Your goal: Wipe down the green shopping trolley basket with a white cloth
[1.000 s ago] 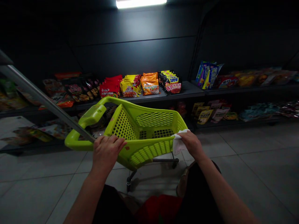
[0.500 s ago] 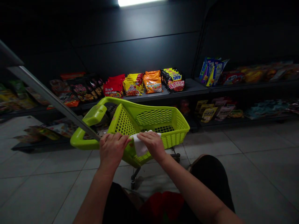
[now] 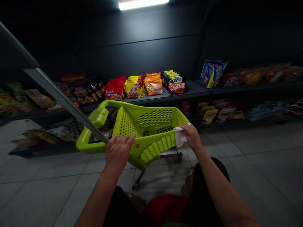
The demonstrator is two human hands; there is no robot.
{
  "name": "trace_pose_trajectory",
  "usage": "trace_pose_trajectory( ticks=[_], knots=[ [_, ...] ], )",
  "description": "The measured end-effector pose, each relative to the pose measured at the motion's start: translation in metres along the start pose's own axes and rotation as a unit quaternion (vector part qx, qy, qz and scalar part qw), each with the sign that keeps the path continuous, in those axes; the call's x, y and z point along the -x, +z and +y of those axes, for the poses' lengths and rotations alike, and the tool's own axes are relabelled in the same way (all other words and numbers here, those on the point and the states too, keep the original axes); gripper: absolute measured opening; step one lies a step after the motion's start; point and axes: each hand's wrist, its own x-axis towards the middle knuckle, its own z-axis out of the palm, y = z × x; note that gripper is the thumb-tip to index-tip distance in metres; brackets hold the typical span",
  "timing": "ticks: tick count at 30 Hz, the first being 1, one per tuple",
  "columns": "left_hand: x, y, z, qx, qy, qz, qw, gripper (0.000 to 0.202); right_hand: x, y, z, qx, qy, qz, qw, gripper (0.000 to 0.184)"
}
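gripping a crumpled white cloth (image 3: pixel 180 137) in the closed right hand (image 3: pixel 193 137), pressed against the right rim of a lime-green plastic shopping basket (image 3: pixel 156 148), which stands just ahead of the legs on a small wheeled metal frame (image 3: pixel 161 155). the left hand (image 3: pixel 117 152) is curled over the near wall of the basket, its fingers (image 3: pixel 123 141) hooked on the rim, right beside a long silver metal handle bar (image 3: pixel 63 101) that runs up and to the left. pale grey square floor tiles (image 3: pixel 42 195) spread out beneath it all, faintly shiny under the light. ahead, low dark metal shelves (image 3: pixel 189 90) line a dark panelled wall (image 3: pixel 137 47), carrying rows of red, yellow and orange instant noodle packets (image 3: pixel 153 84), with more snack packets (image 3: pixel 209 116) on a lower shelf at right. a bright ceiling light strip (image 3: pixel 142 3) glows at the top of the head view.
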Motion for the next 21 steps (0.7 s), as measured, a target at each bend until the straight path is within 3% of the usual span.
trace_pose_trajectory(
  ticks=[2, 5, 10, 15, 18, 21],
  knots=[
    [-0.002, -0.003, 0.004, 0.009, -0.004, -0.014, 1.0, 0.042, -0.001, 0.001, 0.001, 0.004, 0.011, 0.019, 1.0, 0.028],
    [-0.007, -0.007, 0.009, 0.01, -0.021, -0.035, 0.999, 0.038, -0.006, 0.009, -0.019, 0.01, 0.003, 0.009, 1.0, 0.027],
    [-0.014, -0.013, 0.014, -0.001, -0.034, -0.056, 0.998, 0.035, -0.017, 0.042, -0.093, -0.015, -0.041, -0.038, 0.998, 0.027],
    [-0.016, -0.015, 0.016, -0.001, -0.025, -0.055, 0.998, 0.034, -0.014, 0.079, -0.158, -0.122, -0.082, 0.003, 0.989, 0.029],
    [-0.016, -0.015, 0.015, 0.002, -0.024, -0.052, 0.998, 0.034, 0.003, 0.088, -0.16, -0.164, -0.088, 0.05, 0.981, 0.025],
    [-0.018, -0.018, 0.013, 0.008, -0.016, -0.062, 0.998, 0.034, 0.024, 0.087, -0.139, -0.165, -0.056, 0.076, 0.982, 0.022]
  ],
)
